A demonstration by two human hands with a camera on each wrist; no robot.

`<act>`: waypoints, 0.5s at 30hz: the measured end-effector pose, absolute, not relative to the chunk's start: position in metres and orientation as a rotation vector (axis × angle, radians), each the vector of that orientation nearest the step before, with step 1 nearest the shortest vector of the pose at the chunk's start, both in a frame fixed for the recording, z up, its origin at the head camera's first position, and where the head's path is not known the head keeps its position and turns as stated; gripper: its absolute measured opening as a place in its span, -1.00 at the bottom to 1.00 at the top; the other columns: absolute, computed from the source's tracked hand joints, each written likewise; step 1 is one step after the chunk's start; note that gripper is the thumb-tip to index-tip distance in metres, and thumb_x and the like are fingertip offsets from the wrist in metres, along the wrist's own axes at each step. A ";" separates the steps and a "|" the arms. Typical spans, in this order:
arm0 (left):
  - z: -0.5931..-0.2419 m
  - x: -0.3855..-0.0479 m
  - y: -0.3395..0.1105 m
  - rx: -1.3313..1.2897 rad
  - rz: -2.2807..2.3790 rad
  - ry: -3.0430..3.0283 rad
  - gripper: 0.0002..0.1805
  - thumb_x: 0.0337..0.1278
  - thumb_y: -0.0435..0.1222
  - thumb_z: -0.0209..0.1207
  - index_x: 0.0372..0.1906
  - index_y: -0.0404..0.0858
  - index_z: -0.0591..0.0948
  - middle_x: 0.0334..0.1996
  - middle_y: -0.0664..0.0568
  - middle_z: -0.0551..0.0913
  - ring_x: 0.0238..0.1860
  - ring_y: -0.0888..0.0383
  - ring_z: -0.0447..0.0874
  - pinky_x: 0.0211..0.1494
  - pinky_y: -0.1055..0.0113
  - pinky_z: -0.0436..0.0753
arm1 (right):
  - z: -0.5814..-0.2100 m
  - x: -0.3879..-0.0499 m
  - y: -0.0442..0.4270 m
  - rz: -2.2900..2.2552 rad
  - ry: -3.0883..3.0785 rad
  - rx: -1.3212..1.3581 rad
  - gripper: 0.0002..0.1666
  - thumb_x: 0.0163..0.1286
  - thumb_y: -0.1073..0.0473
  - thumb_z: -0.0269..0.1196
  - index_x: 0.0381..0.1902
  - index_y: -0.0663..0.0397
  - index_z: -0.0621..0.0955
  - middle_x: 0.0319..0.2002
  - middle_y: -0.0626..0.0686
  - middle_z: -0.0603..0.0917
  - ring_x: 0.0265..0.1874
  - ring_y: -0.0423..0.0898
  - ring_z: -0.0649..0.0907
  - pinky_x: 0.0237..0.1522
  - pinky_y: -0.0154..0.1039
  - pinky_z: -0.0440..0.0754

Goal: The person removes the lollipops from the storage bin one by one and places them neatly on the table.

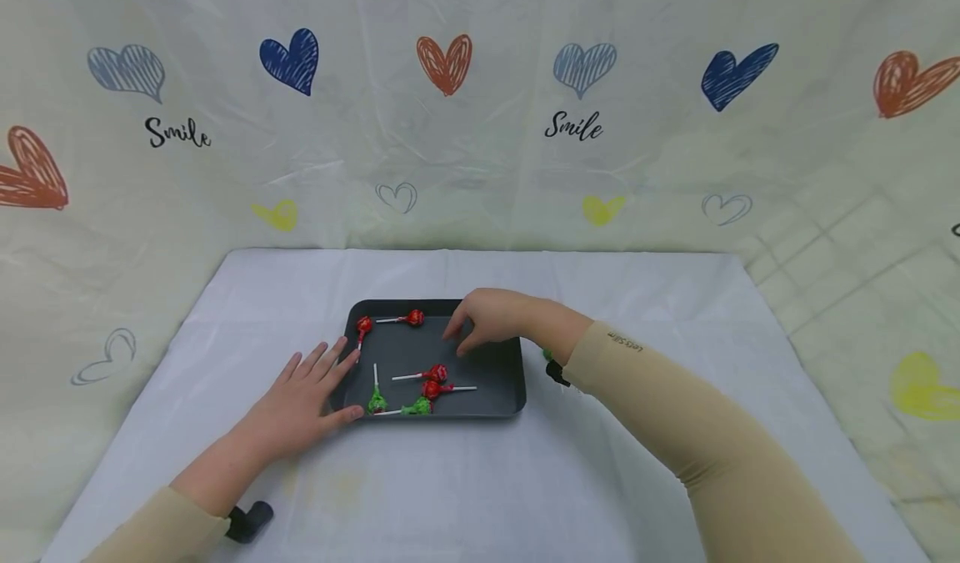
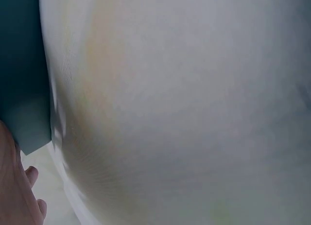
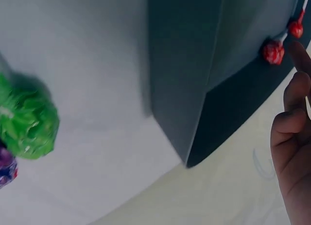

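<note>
A dark grey tray [image 1: 491, 400] lies on the table with several lollipops in it. A red lollipop [image 1: 415, 318] is by its far wall, and another red lollipop [image 1: 363, 325] by the far left corner. Two more red ones lie near the front middle, beside a green lollipop [image 1: 377, 401] and a second green lollipop [image 1: 417, 406]. My left hand [image 1: 300, 400] rests with spread fingers on the tray's left side. Over the tray's far right part hovers my right hand [image 1: 491, 317], fingers loosely bent downward, with nothing seen in them.
Outside the tray on the right, a green-wrapped lollipop [image 3: 31, 120] and a purple-wrapped one [image 3: 6, 166] lie on the white cloth [image 1: 637, 296]; my right forearm mostly covers them in the head view. A printed curtain [image 1: 495, 146] hangs behind the table.
</note>
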State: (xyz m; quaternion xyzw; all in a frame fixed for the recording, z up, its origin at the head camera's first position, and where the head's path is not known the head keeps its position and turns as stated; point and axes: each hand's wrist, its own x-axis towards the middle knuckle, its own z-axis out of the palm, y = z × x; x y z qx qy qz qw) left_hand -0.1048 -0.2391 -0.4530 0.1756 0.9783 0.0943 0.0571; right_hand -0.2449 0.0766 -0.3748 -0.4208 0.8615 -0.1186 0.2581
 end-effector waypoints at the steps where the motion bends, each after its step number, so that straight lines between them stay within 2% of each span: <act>1: -0.453 -0.105 -0.239 0.534 0.286 2.967 0.03 0.17 0.46 -0.10 0.58 -0.08 0.10 0.59 -0.06 -0.06 0.55 -0.20 -0.13 0.52 -0.23 -0.14 | -0.376 -0.244 0.073 -0.300 2.332 -1.151 -0.59 0.26 0.04 0.44 0.08 -0.12 0.73 0.02 -0.15 0.72 0.07 -0.17 0.63 0.10 -0.27 0.58; 7: -0.454 -0.105 -0.239 0.529 0.281 2.972 0.05 0.15 0.48 -0.13 0.58 -0.08 0.10 0.59 -0.06 -0.05 0.55 -0.20 -0.13 0.52 -0.23 -0.14 | -0.388 -0.238 0.055 -0.183 2.304 -1.230 -0.62 0.26 0.00 0.44 0.05 -0.20 0.74 -0.05 -0.26 0.72 -0.01 -0.32 0.61 0.05 -0.35 0.57; 15: -0.453 -0.104 -0.239 0.520 0.282 2.967 0.07 0.13 0.50 -0.15 0.58 -0.08 0.10 0.59 -0.06 -0.06 0.55 -0.20 -0.13 0.52 -0.23 -0.15 | -0.397 -0.235 0.043 -0.107 2.264 -1.254 -0.67 0.26 -0.02 0.43 0.00 -0.25 0.75 -0.16 -0.32 0.71 -0.13 -0.38 0.61 -0.01 -0.39 0.57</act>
